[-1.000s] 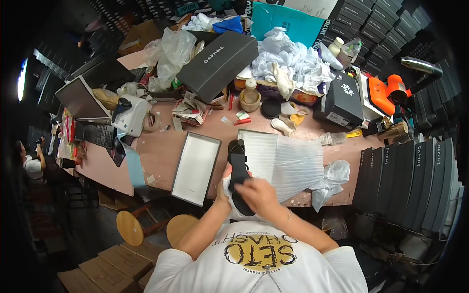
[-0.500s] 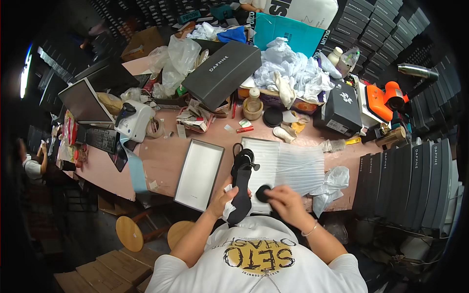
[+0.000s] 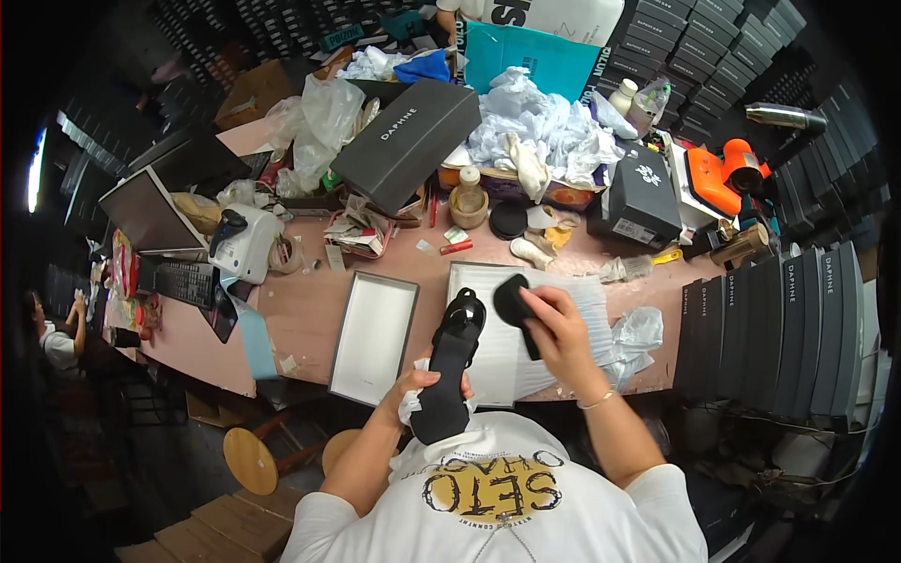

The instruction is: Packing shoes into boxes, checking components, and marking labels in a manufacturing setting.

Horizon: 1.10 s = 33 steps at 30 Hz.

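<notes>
While the left hand (image 3: 402,390) clasps a shoe (image 3: 445,375), right hand (image 3: 564,340) pinches apparently a pad (image 3: 508,301)

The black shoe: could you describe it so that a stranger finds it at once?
Find the near edge of the pink table, by the white shirt. There the left hand holds the black shoe, its glossy end pointing away from the shirt. Its long, slim shape sets it apart from the black pad in the right hand.
</notes>
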Motion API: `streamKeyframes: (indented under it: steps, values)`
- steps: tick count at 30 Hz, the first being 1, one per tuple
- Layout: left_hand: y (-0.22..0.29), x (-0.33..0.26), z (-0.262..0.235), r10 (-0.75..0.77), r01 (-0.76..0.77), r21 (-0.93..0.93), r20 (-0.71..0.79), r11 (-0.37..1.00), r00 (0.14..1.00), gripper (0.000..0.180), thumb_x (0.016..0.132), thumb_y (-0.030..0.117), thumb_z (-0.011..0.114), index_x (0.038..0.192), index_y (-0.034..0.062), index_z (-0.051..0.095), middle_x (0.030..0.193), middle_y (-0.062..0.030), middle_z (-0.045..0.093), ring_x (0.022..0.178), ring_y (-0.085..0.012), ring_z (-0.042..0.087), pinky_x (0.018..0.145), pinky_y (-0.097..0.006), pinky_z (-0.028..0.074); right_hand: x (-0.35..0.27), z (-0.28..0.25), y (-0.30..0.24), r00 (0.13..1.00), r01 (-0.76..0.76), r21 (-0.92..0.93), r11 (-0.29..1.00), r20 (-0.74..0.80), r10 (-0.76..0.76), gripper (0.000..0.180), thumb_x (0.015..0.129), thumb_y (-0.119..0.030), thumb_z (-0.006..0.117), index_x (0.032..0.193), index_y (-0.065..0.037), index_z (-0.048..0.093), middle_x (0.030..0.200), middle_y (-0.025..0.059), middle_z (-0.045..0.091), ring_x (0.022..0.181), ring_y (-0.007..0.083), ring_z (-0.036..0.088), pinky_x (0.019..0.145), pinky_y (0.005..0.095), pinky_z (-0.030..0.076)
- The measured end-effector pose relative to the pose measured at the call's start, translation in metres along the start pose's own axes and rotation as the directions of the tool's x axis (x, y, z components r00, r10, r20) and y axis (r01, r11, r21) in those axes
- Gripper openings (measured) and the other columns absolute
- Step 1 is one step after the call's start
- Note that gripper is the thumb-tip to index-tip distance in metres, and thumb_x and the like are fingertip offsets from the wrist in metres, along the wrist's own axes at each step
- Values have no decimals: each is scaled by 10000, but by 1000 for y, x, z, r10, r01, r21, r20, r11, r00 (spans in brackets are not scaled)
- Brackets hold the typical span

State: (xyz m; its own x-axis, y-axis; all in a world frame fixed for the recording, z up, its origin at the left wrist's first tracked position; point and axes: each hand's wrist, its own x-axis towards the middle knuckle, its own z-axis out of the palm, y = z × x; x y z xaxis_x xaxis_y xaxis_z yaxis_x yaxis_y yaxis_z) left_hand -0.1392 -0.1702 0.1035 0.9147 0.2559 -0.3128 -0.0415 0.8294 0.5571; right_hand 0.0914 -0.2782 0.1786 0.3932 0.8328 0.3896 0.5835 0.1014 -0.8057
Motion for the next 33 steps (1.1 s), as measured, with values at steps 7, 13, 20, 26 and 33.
streamKeyframes:
  steps: [7,13,20,26,33]
  values:
    - [3,41,-2,68,-61,46,-162,997,985,479,826,204,518,1253,15,413,886,-151,630,815,-227,645,714,-329,551,-80,39,26,907,-324,22,946,292,304,332,824,-4,576,1153,5,613,1059,184,591,971,325,588,848,337,472]
    - [-35,136,-54,332,191,936,-288,295,898,568,872,311,614,1302,-26,458,1009,-209,651,940,-274,640,828,-321,482,-92,-15,44,809,-584,121,802,6,588,359,852,-117,618,1187,11,585,1072,152,599,988,250,584,854,302,454]
    - [-28,129,-35,524,-46,977,152,-210,838,388,850,175,645,1176,-24,575,1149,-207,597,1049,-369,574,925,-393,442,-51,-29,176,707,-447,328,832,-440,553,516,880,-216,625,1321,-2,464,1167,179,558,1028,235,554,862,305,437]
    - [-8,101,19,552,-138,979,200,-152,809,352,840,108,645,1165,-13,584,1163,-183,571,1070,-344,551,940,-404,433,-60,-79,200,767,-504,-59,862,-489,415,627,853,-203,639,1342,92,381,1309,272,470,1224,388,451,1047,400,340]
    - [-21,78,61,398,-273,962,253,-7,882,285,805,116,684,1059,-2,633,1019,-163,625,996,-324,584,897,-383,448,-250,-92,255,430,-892,-188,411,-635,642,636,758,-301,706,1230,76,507,1253,292,500,1172,438,479,993,444,377]
